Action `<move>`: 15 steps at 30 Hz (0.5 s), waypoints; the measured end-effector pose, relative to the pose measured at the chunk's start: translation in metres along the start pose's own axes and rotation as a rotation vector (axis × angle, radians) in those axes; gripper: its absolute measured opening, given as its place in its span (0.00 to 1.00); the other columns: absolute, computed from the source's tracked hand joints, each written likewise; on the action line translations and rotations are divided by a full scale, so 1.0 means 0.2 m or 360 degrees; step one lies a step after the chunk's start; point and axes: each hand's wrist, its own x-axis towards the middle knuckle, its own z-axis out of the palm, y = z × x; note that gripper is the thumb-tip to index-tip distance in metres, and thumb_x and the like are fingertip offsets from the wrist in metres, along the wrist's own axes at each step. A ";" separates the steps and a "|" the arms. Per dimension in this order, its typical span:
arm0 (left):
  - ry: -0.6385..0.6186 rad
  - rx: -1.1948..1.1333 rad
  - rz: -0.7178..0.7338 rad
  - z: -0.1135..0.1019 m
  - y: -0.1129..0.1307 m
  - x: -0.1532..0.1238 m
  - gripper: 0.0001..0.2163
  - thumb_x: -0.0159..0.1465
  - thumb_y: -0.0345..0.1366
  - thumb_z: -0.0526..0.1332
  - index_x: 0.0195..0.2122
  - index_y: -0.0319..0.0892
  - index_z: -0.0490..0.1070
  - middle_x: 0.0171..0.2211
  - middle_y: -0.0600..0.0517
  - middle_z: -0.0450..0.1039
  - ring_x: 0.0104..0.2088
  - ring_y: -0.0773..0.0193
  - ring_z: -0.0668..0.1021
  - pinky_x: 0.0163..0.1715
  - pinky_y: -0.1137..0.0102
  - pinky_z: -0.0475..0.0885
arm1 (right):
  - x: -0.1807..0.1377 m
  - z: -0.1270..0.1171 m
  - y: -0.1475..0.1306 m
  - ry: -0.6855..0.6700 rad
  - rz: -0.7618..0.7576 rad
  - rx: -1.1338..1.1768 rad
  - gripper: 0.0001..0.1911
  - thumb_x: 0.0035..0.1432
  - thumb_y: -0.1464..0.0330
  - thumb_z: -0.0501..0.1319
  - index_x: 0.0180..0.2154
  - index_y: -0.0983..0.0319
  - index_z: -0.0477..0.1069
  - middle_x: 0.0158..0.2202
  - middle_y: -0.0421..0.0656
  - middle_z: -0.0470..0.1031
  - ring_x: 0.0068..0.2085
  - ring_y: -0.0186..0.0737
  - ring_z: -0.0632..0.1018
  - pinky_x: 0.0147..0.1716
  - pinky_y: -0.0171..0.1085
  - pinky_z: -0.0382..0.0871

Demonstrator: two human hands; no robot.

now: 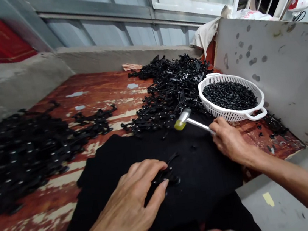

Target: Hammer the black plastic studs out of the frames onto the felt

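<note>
My right hand is closed around the handle of a small mallet. Its metal head has a yellow face and is raised over the black cloth. My left hand rests on that cloth, thumb and fingers curled around a small black plastic part with knobs and a thin arm. The fingers partly hide this part. Just beyond the mallet lies a heap of similar black parts, and the cloth's far edge meets it.
A white plastic basket full of small black pieces stands at the right, beside an upright grey panel. Another pile of black parts covers the left of the worn red tabletop. A concrete ledge borders the back.
</note>
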 end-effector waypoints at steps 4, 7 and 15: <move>0.0044 0.0003 0.0094 0.00 0.03 -0.03 0.10 0.66 0.38 0.54 0.44 0.46 0.72 0.43 0.50 0.76 0.44 0.57 0.76 0.44 0.62 0.73 | 0.03 -0.01 0.15 0.0036 0.0166 -0.0155 0.15 0.66 0.65 0.62 0.53 0.61 0.70 0.53 0.48 0.74 0.47 0.46 0.78 0.44 0.49 0.76; 0.0079 0.0120 0.0095 -0.01 0.07 -0.04 0.10 0.65 0.37 0.55 0.45 0.44 0.71 0.44 0.48 0.74 0.43 0.55 0.75 0.43 0.59 0.73 | 0.06 0.00 0.22 -0.0017 0.0141 -0.0200 0.16 0.66 0.65 0.62 0.53 0.61 0.70 0.53 0.48 0.74 0.47 0.46 0.79 0.44 0.49 0.76; 0.0144 0.0351 0.0165 -0.02 0.11 -0.04 0.09 0.63 0.30 0.55 0.44 0.41 0.71 0.39 0.47 0.73 0.39 0.55 0.74 0.37 0.60 0.73 | -0.03 -0.03 0.10 0.0030 -0.0012 -0.0135 0.11 0.66 0.65 0.61 0.48 0.62 0.72 0.48 0.46 0.76 0.42 0.43 0.79 0.41 0.46 0.76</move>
